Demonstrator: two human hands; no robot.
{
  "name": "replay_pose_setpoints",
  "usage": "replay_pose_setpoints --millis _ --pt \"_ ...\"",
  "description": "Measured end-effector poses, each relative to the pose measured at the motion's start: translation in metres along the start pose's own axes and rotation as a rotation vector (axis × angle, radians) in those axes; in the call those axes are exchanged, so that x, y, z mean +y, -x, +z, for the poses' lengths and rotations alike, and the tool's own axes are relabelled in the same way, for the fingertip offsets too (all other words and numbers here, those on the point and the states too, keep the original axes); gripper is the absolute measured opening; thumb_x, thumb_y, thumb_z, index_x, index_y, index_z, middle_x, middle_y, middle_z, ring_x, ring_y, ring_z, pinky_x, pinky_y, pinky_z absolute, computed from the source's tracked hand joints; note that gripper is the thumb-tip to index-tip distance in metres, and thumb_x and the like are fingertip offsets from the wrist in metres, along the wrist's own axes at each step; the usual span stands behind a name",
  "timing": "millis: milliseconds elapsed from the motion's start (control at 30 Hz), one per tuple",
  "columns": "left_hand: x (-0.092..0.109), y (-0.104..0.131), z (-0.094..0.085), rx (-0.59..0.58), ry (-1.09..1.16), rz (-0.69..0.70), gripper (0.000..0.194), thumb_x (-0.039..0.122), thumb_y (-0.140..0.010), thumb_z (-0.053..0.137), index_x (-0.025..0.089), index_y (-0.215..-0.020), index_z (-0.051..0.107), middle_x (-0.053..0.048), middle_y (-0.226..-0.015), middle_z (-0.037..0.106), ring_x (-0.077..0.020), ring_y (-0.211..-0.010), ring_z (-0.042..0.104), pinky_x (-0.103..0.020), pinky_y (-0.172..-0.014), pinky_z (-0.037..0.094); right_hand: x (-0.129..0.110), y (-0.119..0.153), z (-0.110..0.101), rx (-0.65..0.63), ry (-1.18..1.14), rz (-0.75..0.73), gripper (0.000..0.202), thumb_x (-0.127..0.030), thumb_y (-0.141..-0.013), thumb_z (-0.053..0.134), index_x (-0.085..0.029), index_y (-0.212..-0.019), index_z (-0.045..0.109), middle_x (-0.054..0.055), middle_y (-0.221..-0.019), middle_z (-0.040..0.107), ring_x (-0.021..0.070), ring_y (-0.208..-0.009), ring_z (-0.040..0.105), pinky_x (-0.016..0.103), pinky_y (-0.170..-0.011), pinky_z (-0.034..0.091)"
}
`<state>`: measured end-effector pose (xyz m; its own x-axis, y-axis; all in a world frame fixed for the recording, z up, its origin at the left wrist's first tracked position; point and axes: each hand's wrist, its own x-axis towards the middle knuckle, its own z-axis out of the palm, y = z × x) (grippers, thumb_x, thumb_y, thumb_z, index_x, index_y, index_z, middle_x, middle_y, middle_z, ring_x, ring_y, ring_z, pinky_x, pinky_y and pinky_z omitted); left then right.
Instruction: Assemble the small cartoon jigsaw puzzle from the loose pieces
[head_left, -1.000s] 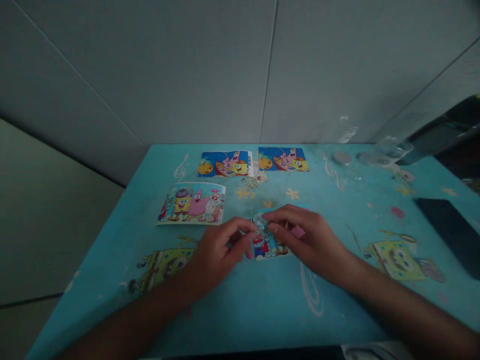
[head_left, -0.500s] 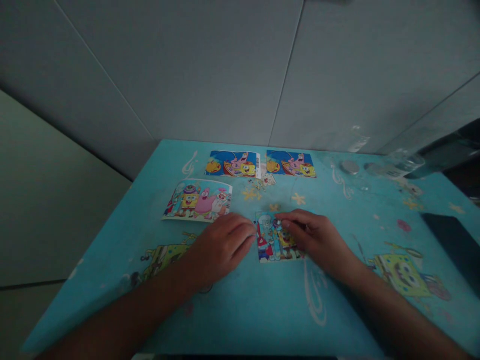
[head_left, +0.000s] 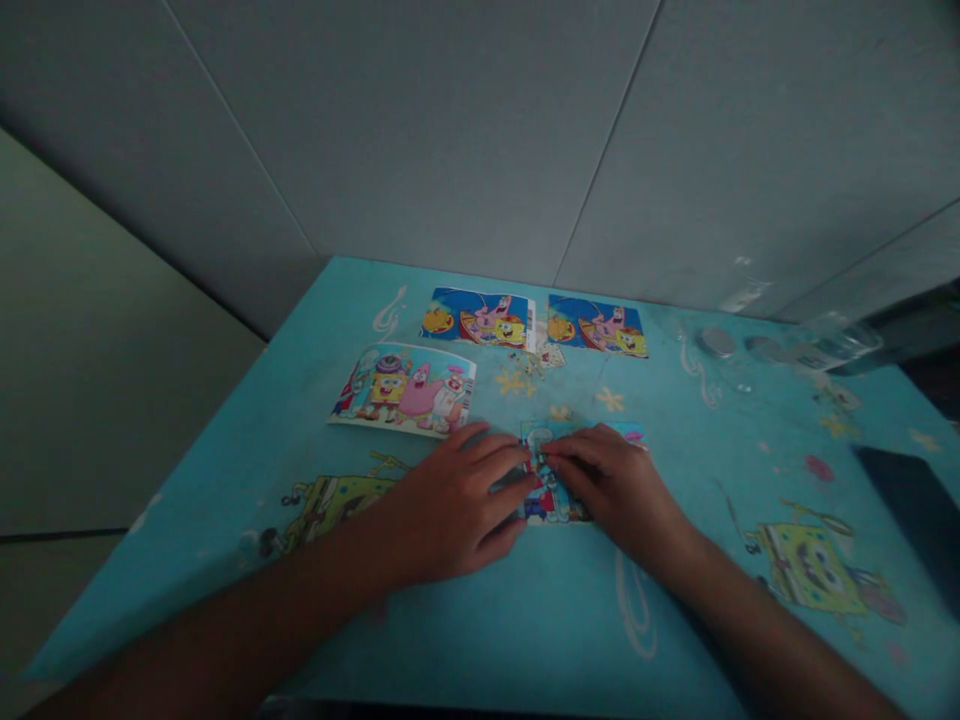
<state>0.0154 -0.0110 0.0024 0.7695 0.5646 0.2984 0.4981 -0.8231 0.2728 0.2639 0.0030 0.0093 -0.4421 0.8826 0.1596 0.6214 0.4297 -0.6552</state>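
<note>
A small cartoon picture lies flat on the table in front of me, partly covered by both hands. Along its left edge rests my left hand, open, with the fingers spread and their tips over the edge. My right hand is over the middle of the picture, thumb and forefinger pinched together at its upper left part. Whatever sits between those fingertips, if anything, is too small to make out. Beyond my left hand lies a slightly curled sheet printed with a like scene.
At the back lie a blue cartoon sheet and a matching blue picture. Clear plastic jars and a grey round lid stand back right. A dark flat object lies on the right. The table meets a wall behind.
My left hand has opened its fingers and come onto the picture's left edge. My right hand has moved left across the picture, uncovering its upper right corner. The view has shifted slightly.
</note>
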Motion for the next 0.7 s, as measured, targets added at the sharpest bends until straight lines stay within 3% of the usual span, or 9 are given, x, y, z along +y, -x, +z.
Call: replay_pose_setpoints --millis 500,700 --pt "0.0016 -0.0015 -0.0028 -0.05 0.015 -0.019 0.035 0.029 -0.103 0.057 0.018 -0.134 0.065 -0.015 -0.137 0.062 -0.0321 -0.13 0.055 -0.056 -0.115 0.039 -0.0006 0.0011 -0.0004 -0.051 0.084 -0.006 0.031 -0.019 -0.104 0.055 -0.022 -0.128 0.074 0.009 -0.102 0.072 0.0224 -0.091 0.068 0.039 -0.084 0.056" --pt "0.0025 -0.0024 -0.003 -0.041 0.016 -0.018 0.034 0.027 -0.102 0.056 0.017 -0.133 0.065 -0.015 -0.135 0.062 -0.0321 -0.13 0.055 -0.054 -0.114 0.04 -0.0014 0.0031 -0.0008 -0.049 0.061 0.011 0.033 -0.02 -0.101 0.062 -0.02 -0.132 0.072 0.01 -0.104 0.071 0.0226 -0.093 0.07 0.039 -0.086 0.057"
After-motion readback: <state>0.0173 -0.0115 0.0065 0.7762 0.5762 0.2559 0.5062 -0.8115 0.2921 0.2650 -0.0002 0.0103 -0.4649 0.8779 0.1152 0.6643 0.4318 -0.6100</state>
